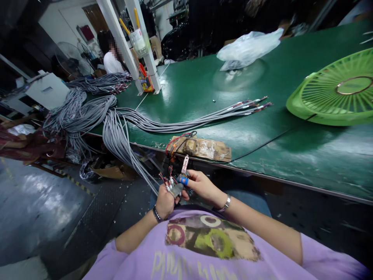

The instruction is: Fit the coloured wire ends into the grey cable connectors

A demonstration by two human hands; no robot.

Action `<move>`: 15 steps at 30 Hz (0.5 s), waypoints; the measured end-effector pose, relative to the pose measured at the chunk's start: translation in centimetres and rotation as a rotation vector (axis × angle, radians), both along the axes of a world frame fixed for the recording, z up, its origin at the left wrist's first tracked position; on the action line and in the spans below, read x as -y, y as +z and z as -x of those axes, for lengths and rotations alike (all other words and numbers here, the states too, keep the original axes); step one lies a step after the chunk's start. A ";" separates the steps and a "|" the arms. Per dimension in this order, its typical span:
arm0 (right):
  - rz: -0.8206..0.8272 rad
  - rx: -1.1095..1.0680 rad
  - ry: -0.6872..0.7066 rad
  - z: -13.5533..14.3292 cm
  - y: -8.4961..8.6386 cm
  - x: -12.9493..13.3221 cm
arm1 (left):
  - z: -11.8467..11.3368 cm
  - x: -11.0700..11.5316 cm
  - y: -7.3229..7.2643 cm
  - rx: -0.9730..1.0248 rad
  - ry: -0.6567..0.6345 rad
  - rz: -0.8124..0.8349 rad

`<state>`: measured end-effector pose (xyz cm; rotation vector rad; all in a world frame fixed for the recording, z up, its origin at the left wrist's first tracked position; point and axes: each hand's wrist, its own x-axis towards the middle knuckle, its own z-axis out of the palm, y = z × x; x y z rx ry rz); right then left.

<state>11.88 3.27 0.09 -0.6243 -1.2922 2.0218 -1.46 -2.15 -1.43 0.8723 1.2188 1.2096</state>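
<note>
My left hand point(165, 203) is closed around the ends of several grey cables point(142, 175). Thin coloured wires point(166, 179) with white bits at their base fan out above its fingers. Close against it, my right hand point(202, 188) is closed in a pinch, with a blue band around one finger. A narrow pale pink piece point(185, 165) stands up from those fingertips; its kind is unclear. Both hands are held low, in front of the bench edge. Just beyond them a wooden board point(214, 149) lies on the edge, with red and black leads and a brownish lump.
On the green bench point(186, 93) long grey cable bundles point(87, 112) spread from the left and hang over the edge. A green fan point(335, 91) lies at right, its black cord crossing the bench. Behind are a plastic bag point(249, 48), white posts point(145, 46) and another person point(112, 62).
</note>
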 end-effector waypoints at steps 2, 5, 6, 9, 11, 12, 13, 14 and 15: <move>-0.014 0.011 -0.075 0.2 0.0 0.3 | -0.1 0.0 -0.1 -0.029 0.049 -0.004; -0.011 0.021 -0.135 0.4 -0.2 0.6 | -0.2 0.0 -0.3 -0.048 0.073 -0.003; -0.001 0.013 -0.123 0.3 -0.3 0.6 | -0.2 0.1 -0.3 -0.046 0.068 0.000; 0.088 -0.029 -0.082 -0.1 -1.1 0.3 | -0.1 0.1 0.2 -0.013 0.060 -0.002; 0.211 -0.064 -0.135 -0.6 -1.9 -0.2 | 0.0 0.2 0.8 0.030 0.069 -0.002; 0.285 -0.097 -0.189 -0.8 -2.2 -0.6 | 0.1 0.2 1.2 0.054 0.073 0.000; 0.351 -0.128 -0.211 -0.9 -2.4 -1.0 | 0.1 0.2 1.5 0.077 0.073 0.003; 0.401 -0.149 -0.204 -1.0 -2.5 -1.4 | 0.1 0.2 1.9 0.096 0.068 0.004; 0.434 -0.167 -0.179 -1.1 -2.5 -1.8 | 0.1 0.1 2.2 0.112 0.058 0.005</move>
